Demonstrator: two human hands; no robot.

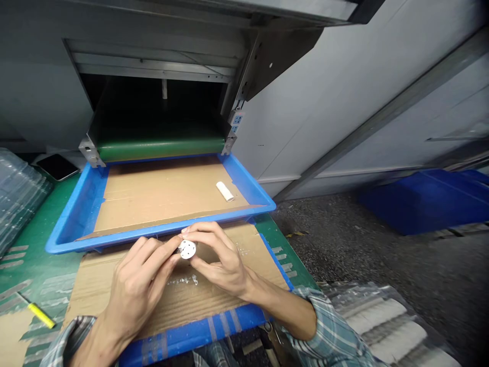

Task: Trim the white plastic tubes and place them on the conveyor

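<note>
Foremost, at lower centre of the frame, the left hand [137,290] and right hand [221,262] met over a white perforated disc [187,249], pinching its edge between their fingertips from either side, with the fingers closed in and no gap visible at the contact points. The disc was held in the air just above a corrugated cardboard sheet [114,300], close to the near rim of a blue plastic tray [160,229]. Risk: because the grip rested on the thin edge alone, a slight slip or uneven pressure could have released the disc, and it could then have rolled across the cardboard. Plaid shirt cuffs [332,331] showed at both wrists. At lower left lay a yellow marker [41,316] on a green work mat [42,229]. Further off, a white cylinder [224,191] lay on the tray's cardboard liner [160,193], below a green conveyor roller [160,149]. A blue crate [424,201] sat on the floor at right.
</note>
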